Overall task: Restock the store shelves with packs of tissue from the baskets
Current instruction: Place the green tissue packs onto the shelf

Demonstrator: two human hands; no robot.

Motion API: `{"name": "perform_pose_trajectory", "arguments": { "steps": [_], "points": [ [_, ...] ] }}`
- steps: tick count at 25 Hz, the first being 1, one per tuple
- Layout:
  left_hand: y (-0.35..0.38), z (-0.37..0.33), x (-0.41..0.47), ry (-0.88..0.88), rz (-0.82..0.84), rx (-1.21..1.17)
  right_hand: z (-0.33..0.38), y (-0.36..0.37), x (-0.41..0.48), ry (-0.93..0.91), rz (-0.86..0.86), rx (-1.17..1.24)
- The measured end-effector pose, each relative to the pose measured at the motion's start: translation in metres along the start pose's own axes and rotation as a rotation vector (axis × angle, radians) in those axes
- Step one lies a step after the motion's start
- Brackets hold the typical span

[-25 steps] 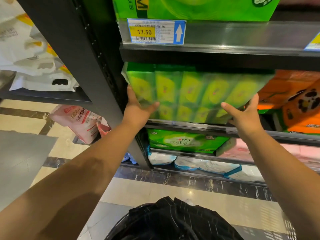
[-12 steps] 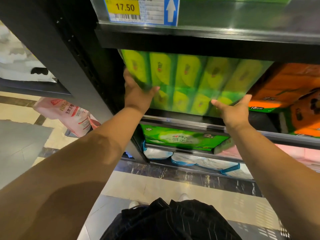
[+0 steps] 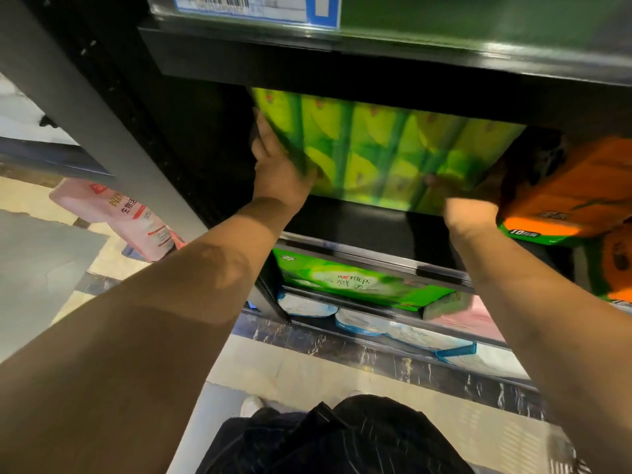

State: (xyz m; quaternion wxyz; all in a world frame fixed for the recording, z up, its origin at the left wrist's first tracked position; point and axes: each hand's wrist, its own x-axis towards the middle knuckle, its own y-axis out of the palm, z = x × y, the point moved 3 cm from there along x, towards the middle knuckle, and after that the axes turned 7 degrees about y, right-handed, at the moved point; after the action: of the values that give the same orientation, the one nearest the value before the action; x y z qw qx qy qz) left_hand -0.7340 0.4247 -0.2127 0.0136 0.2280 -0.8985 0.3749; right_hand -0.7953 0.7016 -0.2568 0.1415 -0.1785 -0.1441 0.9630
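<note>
A large green multi-pack of tissue (image 3: 386,155) sits tilted inside the dark middle shelf (image 3: 359,220), its far end deep under the shelf above. My left hand (image 3: 277,165) grips the pack's left lower corner, fingers along its side. My right hand (image 3: 468,203) holds the pack's right lower corner and is partly hidden behind the wrap. No basket is in view.
Orange tissue packs (image 3: 564,186) crowd the shelf just right of the green pack. A green tissue box (image 3: 359,285) and white-blue packs (image 3: 376,323) fill the lower shelves. A pink pack (image 3: 116,217) lies on the neighbouring unit to the left. A price label (image 3: 256,5) hangs overhead.
Both hands have pushed the green pack deeper into the middle shelf. My head has come closer and tipped down, so the upper shelf has left the view.
</note>
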Motion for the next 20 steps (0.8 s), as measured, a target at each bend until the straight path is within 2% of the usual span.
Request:
{"name": "perform_pose_trajectory", "arguments": {
  "steps": [2,4,7,10,12,17,20],
  "points": [
    [0.002,-0.007,0.011,-0.059,0.001,0.254,0.004,0.004,0.009,-0.140,-0.090,-0.017],
    [0.002,-0.013,0.021,-0.129,0.002,0.369,0.010,0.009,0.011,-0.185,-0.099,-0.024],
    [0.003,-0.010,0.027,-0.172,0.090,0.259,0.013,0.018,0.025,-0.165,-0.097,-0.069],
    [0.013,-0.002,0.017,-0.096,0.211,0.115,0.016,0.021,0.030,-0.228,-0.175,-0.077],
    [0.020,0.003,0.010,-0.058,0.268,0.107,0.015,0.024,0.030,-0.284,-0.208,-0.069],
    [0.027,0.007,0.012,-0.041,0.313,0.120,0.014,0.026,0.038,-0.320,-0.218,-0.034],
    [0.033,0.007,0.013,-0.040,0.299,0.125,0.017,0.022,0.035,-0.250,-0.182,-0.064]
  ]
}}
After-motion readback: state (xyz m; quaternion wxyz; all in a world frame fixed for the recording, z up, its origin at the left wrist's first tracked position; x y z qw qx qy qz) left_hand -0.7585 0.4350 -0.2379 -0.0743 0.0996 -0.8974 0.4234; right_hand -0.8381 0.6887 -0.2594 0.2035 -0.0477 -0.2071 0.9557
